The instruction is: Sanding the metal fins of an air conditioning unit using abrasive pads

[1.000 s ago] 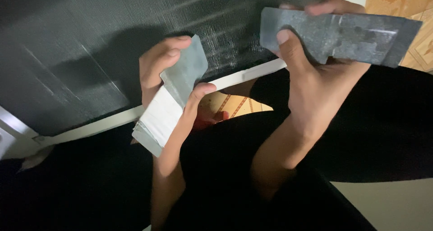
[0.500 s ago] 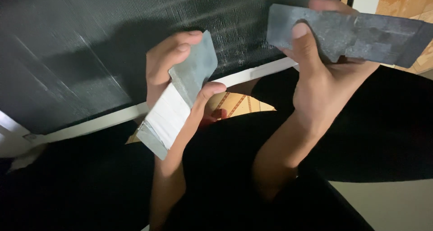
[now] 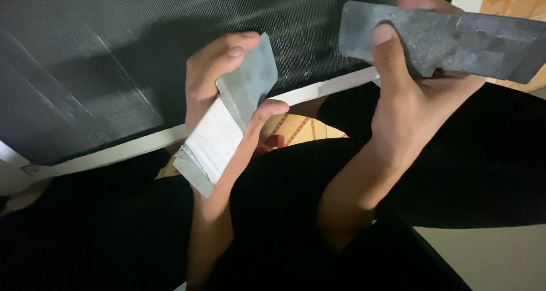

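Grey plates: one bent grey plate (image 3: 230,117) with a white band in the left hand (image 3: 219,80); one long grey plate (image 3: 443,41) in the right hand (image 3: 409,98)
Left hand: fingers and thumb clamp its plate
Right hand: thumb pinches its plate
Behind hands: dark mesh panel (image 3: 102,58), white frame (image 3: 131,146)
Below: black cloth (image 3: 284,188)
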